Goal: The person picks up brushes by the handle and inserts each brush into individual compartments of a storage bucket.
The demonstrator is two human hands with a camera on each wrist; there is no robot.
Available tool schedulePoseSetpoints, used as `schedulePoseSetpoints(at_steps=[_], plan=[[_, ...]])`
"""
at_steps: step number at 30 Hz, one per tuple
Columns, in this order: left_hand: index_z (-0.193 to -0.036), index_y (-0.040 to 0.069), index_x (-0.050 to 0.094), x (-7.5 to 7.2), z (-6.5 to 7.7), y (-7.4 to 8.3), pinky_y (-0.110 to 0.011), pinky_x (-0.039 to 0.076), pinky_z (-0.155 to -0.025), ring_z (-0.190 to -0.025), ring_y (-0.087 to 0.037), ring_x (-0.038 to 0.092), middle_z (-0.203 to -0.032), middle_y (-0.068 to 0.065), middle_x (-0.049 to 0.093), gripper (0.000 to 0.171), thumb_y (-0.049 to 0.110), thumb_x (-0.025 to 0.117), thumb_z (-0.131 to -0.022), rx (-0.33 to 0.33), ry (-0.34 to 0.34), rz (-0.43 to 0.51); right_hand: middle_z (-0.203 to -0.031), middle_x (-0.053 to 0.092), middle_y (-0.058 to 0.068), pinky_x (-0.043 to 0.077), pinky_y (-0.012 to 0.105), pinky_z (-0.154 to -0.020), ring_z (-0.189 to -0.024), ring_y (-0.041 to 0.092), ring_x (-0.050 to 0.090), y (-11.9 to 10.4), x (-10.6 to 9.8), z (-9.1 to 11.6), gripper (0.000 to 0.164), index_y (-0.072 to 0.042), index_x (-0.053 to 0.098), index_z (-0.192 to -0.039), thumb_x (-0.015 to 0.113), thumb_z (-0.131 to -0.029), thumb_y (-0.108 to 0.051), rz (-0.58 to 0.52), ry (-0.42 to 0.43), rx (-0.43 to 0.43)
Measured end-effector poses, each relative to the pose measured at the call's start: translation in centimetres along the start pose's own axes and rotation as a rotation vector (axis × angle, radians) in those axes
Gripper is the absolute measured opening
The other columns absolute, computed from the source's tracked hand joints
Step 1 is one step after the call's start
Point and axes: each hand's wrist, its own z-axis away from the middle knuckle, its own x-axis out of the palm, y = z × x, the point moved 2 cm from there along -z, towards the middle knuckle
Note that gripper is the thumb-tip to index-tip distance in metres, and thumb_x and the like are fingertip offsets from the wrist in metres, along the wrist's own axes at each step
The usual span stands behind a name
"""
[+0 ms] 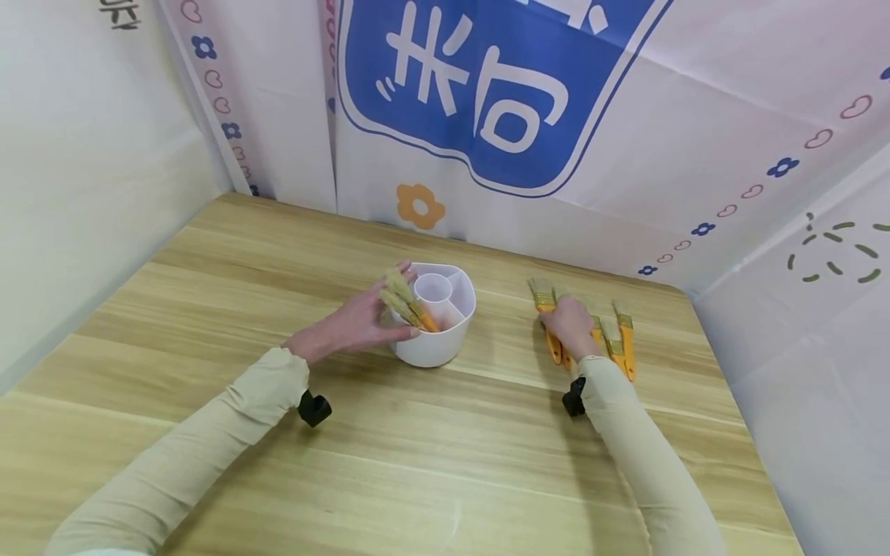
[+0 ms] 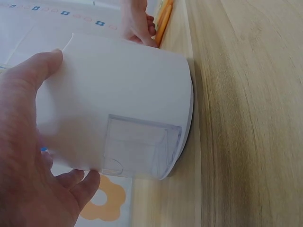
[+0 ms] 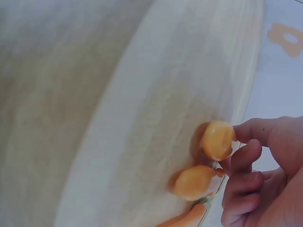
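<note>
My left hand [image 1: 361,316] grips the side of a white compartmented organizer [image 1: 445,347], thumb at its near side and fingers round the far side. Paintbrushes [image 1: 402,301] with pale bristles and orange handles stand leaning in its left compartment. The left wrist view shows a clear plastic pocket [image 2: 142,146] on its wall. To the right, my right hand [image 1: 570,323] pinches a paintbrush [image 3: 218,141] by its orange handle among several lying on the table. Another brush's handle end [image 3: 193,183] is just beside it. The hand partly hides these brushes in the head view.
More orange-handled paintbrushes [image 1: 626,340] lie to the right of my right hand. The wood-grain table [image 1: 389,463] is bounded at the back by a white printed sheet [image 1: 278,154], with white walls on the left and right.
</note>
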Motion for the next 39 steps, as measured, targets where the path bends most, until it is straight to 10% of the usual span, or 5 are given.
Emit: schedulePoseSetpoints(at_steps=[22, 39], plan=[[-0.151, 0.019, 0.014, 0.2, 0.0, -0.2, -0.058, 0.024, -0.112, -0.144, -0.034, 0.020, -0.160, 0.001, 0.002, 0.091, 0.044, 0.067, -0.082, -0.025, 0.032, 0.038, -0.048, 0.028, -0.004, 0.025, 0.023, -0.036, -0.041, 0.012, 0.033, 0.2, 0.6, -0.2, 0.039, -0.015, 0.035, -0.055, 0.055, -0.087, -0.027, -0.037, 0.020, -0.038], [-0.148, 0.005, 0.022, -0.7, 0.5, -1.1, -0.057, 0.023, -0.113, -0.140, -0.038, 0.028, -0.152, -0.019, 0.029, 0.075, 0.029, 0.061, -0.089, -0.062, 0.022, 0.109, -0.047, 0.027, -0.004, 0.024, 0.024, -0.037, -0.041, 0.012, 0.031, 0.4, 0.7, -0.3, 0.037, -0.015, 0.036, -0.054, 0.053, -0.085, -0.024, -0.023, 0.028, -0.036]])
